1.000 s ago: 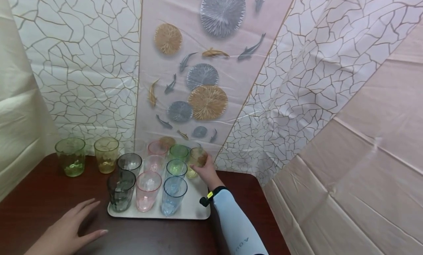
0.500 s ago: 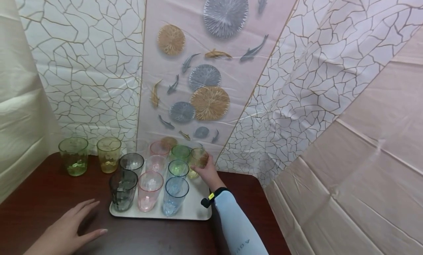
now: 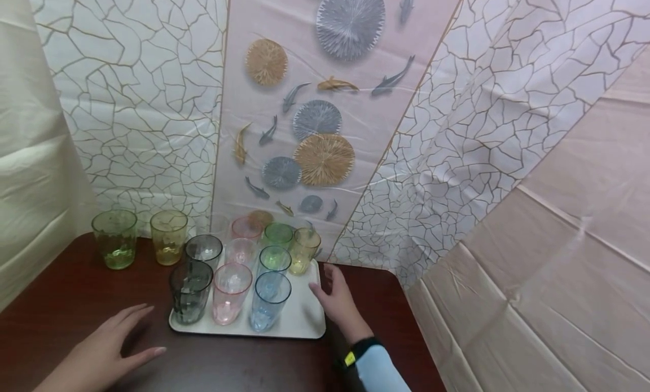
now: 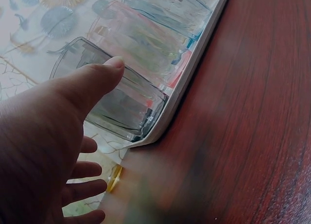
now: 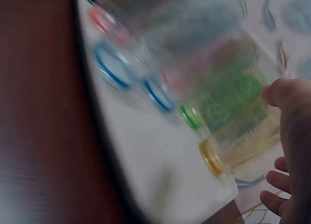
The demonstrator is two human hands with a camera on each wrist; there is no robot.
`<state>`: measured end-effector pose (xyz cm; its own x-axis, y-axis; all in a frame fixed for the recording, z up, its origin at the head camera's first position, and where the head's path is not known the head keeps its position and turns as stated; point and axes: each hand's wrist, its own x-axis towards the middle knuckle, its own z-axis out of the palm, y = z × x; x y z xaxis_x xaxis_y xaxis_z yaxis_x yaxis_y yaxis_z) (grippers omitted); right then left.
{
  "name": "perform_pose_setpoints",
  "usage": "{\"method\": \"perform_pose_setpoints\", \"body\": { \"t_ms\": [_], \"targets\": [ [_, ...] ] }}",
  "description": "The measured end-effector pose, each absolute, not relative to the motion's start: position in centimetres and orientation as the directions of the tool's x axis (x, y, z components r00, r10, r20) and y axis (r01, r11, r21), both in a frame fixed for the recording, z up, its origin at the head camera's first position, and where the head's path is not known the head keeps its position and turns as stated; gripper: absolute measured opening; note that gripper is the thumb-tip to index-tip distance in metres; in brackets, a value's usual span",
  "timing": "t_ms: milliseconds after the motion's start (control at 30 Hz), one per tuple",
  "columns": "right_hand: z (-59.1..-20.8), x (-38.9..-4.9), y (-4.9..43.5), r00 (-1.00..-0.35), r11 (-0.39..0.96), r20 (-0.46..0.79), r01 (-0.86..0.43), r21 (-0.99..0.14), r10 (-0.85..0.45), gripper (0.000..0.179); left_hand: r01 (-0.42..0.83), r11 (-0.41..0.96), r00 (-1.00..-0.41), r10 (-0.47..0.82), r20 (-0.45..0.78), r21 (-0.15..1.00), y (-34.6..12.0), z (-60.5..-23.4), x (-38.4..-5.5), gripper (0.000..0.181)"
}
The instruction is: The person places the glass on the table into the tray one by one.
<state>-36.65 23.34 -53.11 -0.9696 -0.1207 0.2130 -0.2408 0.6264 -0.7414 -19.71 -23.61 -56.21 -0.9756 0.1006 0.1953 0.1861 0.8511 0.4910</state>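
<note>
On a white tray (image 3: 302,318) stand several clear coloured glasses. At the tray's far right corner is a yellow glass (image 3: 304,252), upright beside a green glass (image 3: 279,234). My right hand (image 3: 339,302) is apart from it, over the tray's right edge, fingers loosely bent with nothing between them; the right wrist view is blurred. To the left of the tray, my left hand (image 3: 99,347) hovers with thumb and fingers spread, holding nothing. Nearest to it is a dark grey glass (image 3: 190,293), which the thumb overlaps in the left wrist view. A pink glass (image 3: 231,295) and a blue glass (image 3: 266,308) continue the front row.
Off the tray, a green tumbler (image 3: 115,239) and a yellow tumbler (image 3: 169,238) stand at the back left of the dark red-brown table (image 3: 66,290). Patterned cloth (image 3: 325,70) hangs close behind the table and along its sides.
My right hand has let go of the yellow glass at the tray's far right and drawn back toward me and slightly right. The left hand has stayed in place.
</note>
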Motion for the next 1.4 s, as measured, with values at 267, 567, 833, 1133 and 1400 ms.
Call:
{"method": "perform_pose_setpoints", "body": {
  "t_ms": [267, 567, 833, 1133, 1400],
  "targets": [
    [-54.5, -27.8, 24.0, -0.859, 0.626, 0.344, -0.512, -0.588, -0.379, 0.058, 0.216, 0.846, -0.966, 0.112, 0.234, 0.488, -23.5, -55.8, -19.3, 0.104],
    [-55.9, -24.1, 23.7, -0.879, 0.628, 0.274, -0.472, -0.618, -0.391, 0.053, 0.174, 0.798, -0.953, -0.011, 0.302, 0.578, -25.4, -56.1, -20.1, 0.08],
    [-56.2, -23.4, 22.6, -0.822, 0.533, 0.355, -0.562, -0.632, -0.446, 0.05, -0.075, 0.683, -0.85, -0.425, 0.312, 0.726, -31.5, -54.0, -26.6, 0.09],
    [-56.0, -22.6, 22.4, -0.776, 0.518, 0.426, -0.629, -0.58, -0.465, 0.055, 0.016, 0.59, -0.86, -0.404, 0.312, 0.807, -34.4, -53.8, -31.4, 0.11],
    [-55.7, -22.5, 22.9, -0.767, 0.503, 0.466, -0.641, -0.579, -0.44, 0.054, 0.023, 0.611, -0.856, -0.397, 0.332, 0.791, -34.1, -54.0, -32.5, 0.099]
  ]
}}
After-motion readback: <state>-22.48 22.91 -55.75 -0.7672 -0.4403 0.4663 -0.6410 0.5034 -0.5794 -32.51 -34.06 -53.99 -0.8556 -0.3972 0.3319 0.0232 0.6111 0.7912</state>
